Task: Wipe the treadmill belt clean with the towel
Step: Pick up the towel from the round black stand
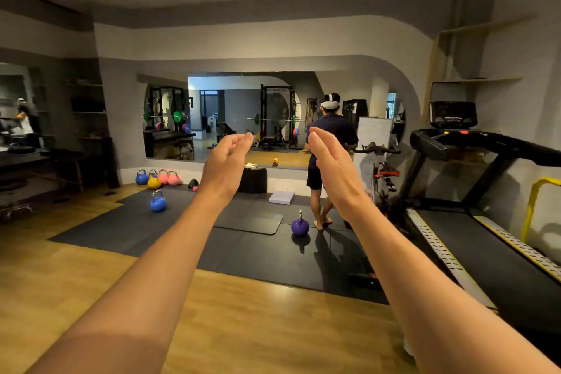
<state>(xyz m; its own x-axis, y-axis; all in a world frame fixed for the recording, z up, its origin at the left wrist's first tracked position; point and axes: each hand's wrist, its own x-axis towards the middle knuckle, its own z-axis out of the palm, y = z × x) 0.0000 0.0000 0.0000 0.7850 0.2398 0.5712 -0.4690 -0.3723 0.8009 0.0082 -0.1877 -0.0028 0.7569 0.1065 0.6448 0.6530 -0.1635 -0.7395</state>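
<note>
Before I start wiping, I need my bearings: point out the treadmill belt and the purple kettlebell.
treadmill belt [485, 252]: head view, bare black surface.
purple kettlebell [300, 226]: head view, round body.

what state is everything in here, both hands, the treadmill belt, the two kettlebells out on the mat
left hand: raised, fingers loosely curled, holding nothing
right hand: raised, fingers straight, holding nothing
treadmill belt: visible part bare, neither hand touching it
purple kettlebell: upright on the black mat
blue kettlebell: upright on the black mat
towel: not in either hand
</note>
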